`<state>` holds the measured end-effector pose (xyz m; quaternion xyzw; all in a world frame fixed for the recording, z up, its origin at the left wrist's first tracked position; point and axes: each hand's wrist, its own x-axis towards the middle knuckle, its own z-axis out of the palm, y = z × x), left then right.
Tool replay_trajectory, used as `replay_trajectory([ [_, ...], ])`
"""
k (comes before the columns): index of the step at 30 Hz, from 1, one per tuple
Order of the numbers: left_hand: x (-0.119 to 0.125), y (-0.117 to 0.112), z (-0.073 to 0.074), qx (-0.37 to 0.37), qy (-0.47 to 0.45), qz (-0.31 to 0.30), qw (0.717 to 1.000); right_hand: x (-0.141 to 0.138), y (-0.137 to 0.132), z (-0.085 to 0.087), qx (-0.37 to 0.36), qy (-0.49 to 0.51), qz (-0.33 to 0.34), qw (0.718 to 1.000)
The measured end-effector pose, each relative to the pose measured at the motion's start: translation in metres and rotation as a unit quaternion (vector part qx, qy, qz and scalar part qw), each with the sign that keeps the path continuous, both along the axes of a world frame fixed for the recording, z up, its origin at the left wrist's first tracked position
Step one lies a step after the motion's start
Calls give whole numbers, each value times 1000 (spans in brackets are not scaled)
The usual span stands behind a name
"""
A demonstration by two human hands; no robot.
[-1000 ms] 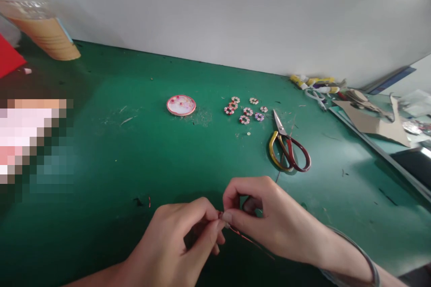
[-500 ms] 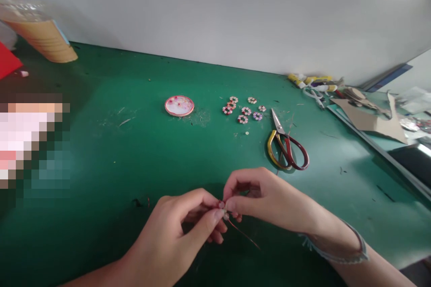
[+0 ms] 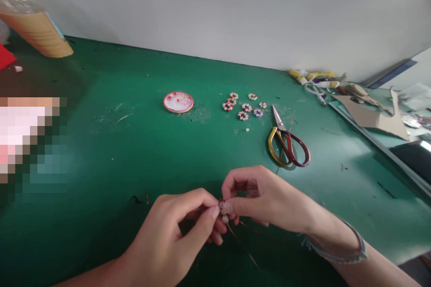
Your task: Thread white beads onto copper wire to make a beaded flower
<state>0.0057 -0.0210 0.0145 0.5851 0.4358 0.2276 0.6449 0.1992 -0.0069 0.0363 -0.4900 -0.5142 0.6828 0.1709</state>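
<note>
Near the front of the green table, my left hand (image 3: 188, 224) and my right hand (image 3: 256, 195) meet, each in a pinch. Between their fingertips is a short row of small pale and reddish beads (image 3: 225, 219) threaded on thin reddish wire. My left thumb and forefinger press the beads from one side, my right from the other. A loose wire end (image 3: 245, 251) trails down to the right. Part of the bead piece is hidden behind the fingers. Beyond my right hand lie scissors (image 3: 281, 125) with one yellow and one red handle.
Several small bead rings (image 3: 247, 107) lie near the middle. Left of them sits a shallow round dish (image 3: 183, 106) of beads. A cup in a brown sleeve (image 3: 50, 36) stands far left. Cardboard scraps (image 3: 370, 114) and glue tubes (image 3: 299, 77) are at the right.
My fingers have shifted slightly around the bead piece, so more of the beads show. The trailing wire hangs a little lower. The view has tilted a little.
</note>
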Motion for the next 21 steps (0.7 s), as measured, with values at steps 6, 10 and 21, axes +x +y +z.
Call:
replay_trajectory([
  [6, 2, 1, -3, -18, -2, 16, 1000, 0, 0, -2, 1, 2, -10, 1000],
  [10, 2, 3, -4, -30, -10, 16, 999, 0, -1, -6, 6, 14, -28, 999],
  [21, 0, 3, -2, -65, -28, 24, 997, -3, -3, -7, 34, 37, -51, 997],
])
